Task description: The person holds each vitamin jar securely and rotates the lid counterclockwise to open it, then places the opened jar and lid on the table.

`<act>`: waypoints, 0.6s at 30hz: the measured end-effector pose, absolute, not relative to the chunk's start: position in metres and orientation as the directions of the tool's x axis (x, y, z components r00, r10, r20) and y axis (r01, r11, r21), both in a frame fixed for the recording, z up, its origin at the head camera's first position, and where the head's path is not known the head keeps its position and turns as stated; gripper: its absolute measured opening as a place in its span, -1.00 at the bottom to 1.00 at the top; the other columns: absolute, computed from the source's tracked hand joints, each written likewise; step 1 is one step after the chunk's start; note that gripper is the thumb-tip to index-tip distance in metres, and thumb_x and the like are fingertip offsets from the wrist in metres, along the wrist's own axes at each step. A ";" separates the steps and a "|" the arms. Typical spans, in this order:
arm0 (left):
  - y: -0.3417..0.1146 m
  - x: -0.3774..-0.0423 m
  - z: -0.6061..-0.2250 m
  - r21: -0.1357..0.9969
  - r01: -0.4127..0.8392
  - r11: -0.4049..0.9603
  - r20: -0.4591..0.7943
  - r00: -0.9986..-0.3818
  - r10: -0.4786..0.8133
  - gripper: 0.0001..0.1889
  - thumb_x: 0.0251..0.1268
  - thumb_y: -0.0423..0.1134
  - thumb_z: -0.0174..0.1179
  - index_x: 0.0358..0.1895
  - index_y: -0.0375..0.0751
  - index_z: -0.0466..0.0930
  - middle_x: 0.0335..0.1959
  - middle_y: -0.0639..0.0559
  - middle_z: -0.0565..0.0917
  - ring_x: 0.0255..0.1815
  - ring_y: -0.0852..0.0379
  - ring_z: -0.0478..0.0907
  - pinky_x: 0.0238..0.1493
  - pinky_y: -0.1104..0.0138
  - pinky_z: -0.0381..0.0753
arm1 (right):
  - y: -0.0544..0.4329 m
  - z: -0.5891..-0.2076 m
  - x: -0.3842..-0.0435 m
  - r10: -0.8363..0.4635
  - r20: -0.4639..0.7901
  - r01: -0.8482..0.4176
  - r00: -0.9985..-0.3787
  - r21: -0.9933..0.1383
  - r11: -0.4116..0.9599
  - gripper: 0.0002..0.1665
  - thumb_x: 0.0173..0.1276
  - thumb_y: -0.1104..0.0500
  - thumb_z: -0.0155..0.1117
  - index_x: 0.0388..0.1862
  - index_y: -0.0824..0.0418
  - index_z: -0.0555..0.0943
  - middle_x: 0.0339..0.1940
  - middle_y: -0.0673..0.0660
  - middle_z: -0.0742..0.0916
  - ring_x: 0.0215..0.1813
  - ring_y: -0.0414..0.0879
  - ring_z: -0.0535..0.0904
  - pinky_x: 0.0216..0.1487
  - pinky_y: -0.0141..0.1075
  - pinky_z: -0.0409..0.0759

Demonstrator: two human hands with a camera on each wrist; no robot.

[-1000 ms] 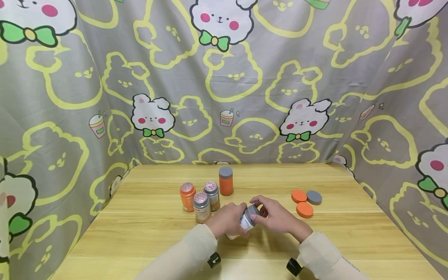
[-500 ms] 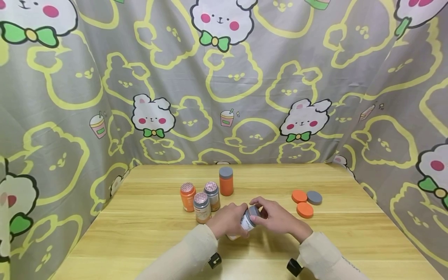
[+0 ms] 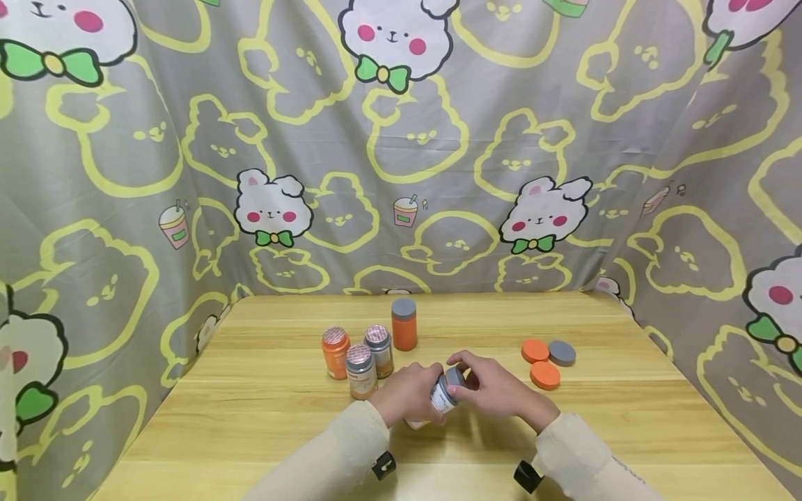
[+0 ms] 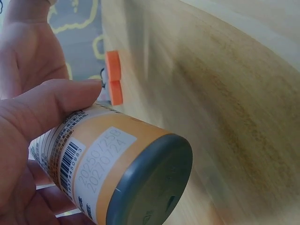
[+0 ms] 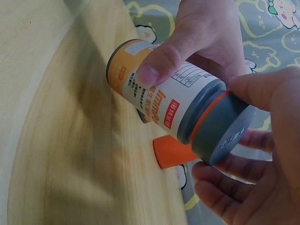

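Observation:
A supplement bottle (image 3: 441, 399) with an orange-and-white label is held tilted over the table. My left hand (image 3: 410, 395) grips its body, thumb across the label. In the left wrist view the dark base of the bottle (image 4: 110, 159) faces the camera. My right hand (image 3: 498, 390) pinches the grey cap (image 5: 222, 129) between thumb and fingers at the bottle's upper end. A strip of orange shows between cap and neck in the right wrist view. Part of the bottle is hidden behind my left hand in the head view.
Left of my hands stand three capless bottles with patterned foil tops: an orange one (image 3: 336, 356) and two grey-necked ones (image 3: 362, 379). A capped orange bottle (image 3: 404, 330) stands behind. Two orange caps (image 3: 545, 376) and a grey cap (image 3: 562, 353) lie right on the wooden table (image 3: 263, 417).

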State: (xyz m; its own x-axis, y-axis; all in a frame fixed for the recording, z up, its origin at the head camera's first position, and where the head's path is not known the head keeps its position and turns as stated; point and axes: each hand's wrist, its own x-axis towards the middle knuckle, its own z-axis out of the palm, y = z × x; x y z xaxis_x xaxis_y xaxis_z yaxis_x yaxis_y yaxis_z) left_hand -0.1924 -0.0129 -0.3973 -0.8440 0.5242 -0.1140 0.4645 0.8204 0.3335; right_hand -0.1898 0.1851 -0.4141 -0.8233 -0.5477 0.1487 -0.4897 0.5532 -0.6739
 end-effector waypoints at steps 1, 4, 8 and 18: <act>-0.013 -0.192 -0.398 0.331 0.467 0.820 -0.111 -0.844 0.525 -0.27 -0.18 -0.02 0.56 0.14 -0.10 0.47 -0.31 0.05 0.55 -0.36 0.17 0.46 -0.33 0.29 0.51 | 0.185 -0.414 -0.190 -0.550 0.157 -0.496 -0.820 -0.673 0.548 -0.45 0.40 -0.05 0.24 0.20 0.26 0.43 -0.22 -0.02 0.61 -0.30 -0.16 0.54 -0.31 -0.30 0.52; -0.013 -0.193 -0.399 0.327 0.471 0.819 -0.101 -0.845 0.526 -0.28 -0.19 -0.03 0.57 0.12 -0.11 0.48 -0.32 0.06 0.55 -0.38 0.18 0.46 -0.36 0.30 0.50 | 0.185 -0.413 -0.189 -0.558 0.184 -0.521 -0.809 -0.663 0.538 -0.46 0.36 0.00 0.28 0.20 0.26 0.43 -0.22 -0.02 0.60 -0.26 -0.17 0.52 -0.27 -0.28 0.52; -0.014 -0.193 -0.399 0.331 0.476 0.815 -0.091 -0.844 0.529 -0.29 -0.19 -0.03 0.57 0.11 -0.11 0.48 -0.33 0.06 0.55 -0.39 0.18 0.46 -0.37 0.31 0.50 | 0.186 -0.411 -0.189 -0.559 0.201 -0.536 -0.804 -0.652 0.537 -0.47 0.35 0.04 0.30 0.19 0.27 0.44 -0.21 -0.02 0.59 -0.25 -0.18 0.51 -0.26 -0.20 0.55; -0.018 -0.197 -0.401 0.342 0.469 0.814 -0.076 -0.850 0.522 -0.31 -0.20 -0.05 0.57 0.08 -0.09 0.46 -0.36 0.06 0.53 -0.43 0.18 0.46 -0.40 0.32 0.50 | 0.191 -0.410 -0.190 -0.542 0.237 -0.549 -0.806 -0.641 0.537 -0.50 0.34 0.05 0.30 0.16 0.25 0.45 -0.20 -0.04 0.60 -0.25 -0.15 0.53 -0.20 -0.16 0.57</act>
State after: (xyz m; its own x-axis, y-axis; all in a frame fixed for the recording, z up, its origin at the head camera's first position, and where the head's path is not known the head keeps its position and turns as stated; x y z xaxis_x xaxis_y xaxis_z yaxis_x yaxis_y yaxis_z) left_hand -0.1970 -0.0177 -0.4013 -0.8497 0.5218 -0.0764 0.4691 0.8141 0.3423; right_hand -0.1896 0.1907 -0.4098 -0.8065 -0.5416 0.2372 -0.5489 0.5367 -0.6409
